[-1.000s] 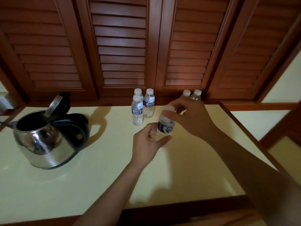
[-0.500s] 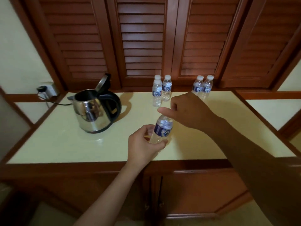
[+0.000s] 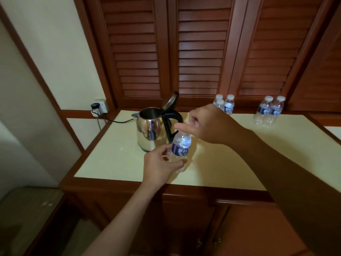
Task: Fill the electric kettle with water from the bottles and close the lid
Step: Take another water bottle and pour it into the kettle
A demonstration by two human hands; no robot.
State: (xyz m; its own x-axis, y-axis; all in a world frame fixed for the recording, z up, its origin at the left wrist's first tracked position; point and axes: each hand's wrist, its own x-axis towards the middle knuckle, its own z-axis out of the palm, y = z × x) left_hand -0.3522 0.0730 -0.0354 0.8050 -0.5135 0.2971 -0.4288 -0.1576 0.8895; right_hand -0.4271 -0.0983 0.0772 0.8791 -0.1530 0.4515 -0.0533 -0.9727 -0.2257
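Clear plastic water bottle with blue label [image 3: 180, 150]: left hand [image 3: 162, 166] is gripping its base, right hand [image 3: 208, 124] is pinching the cap, just beside the open-lidded steel electric kettle [image 3: 153, 131]. Uncapping seemingly underway; pouring follows.

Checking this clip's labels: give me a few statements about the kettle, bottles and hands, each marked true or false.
1. The kettle lid is shut. False: it stands open.
2. The left hand holds a bottle. True.
3. The right hand is on the kettle handle. False: it is at the held bottle's top.
4. Other bottles stand at the back of the counter. True.
5. The kettle's cord runs to a wall socket. True.
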